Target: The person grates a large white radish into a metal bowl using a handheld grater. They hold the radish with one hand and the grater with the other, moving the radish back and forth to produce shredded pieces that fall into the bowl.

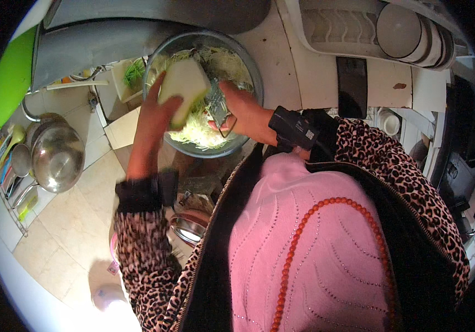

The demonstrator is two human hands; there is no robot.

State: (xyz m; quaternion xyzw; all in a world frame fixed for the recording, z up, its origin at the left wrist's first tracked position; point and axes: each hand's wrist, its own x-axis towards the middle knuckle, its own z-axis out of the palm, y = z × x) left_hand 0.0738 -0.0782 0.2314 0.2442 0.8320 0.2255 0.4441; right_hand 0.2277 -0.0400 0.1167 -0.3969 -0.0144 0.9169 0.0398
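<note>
A large pale green cabbage piece or similar vegetable (185, 85) is in my left hand (154, 108), with fingers and thumb spread along its left side. Just to its right, my right hand (241, 110) grips a metal hand grater (217, 103) with a wire handle end. Both are over a round metal basin (258, 79). Pale shreds (202, 135) lie in the basin below the grater, and more cover its far side. The vegetable's right edge is close to the grater; whether they touch is unclear.
A dark flat object (352, 87) lies on the white counter to the right. Behind it stands a dish rack (341, 47) with stacked bowls (399, 31). At the left hang a metal pan (58, 159) and several utensils. Green herbs (133, 74) sit left of the basin.
</note>
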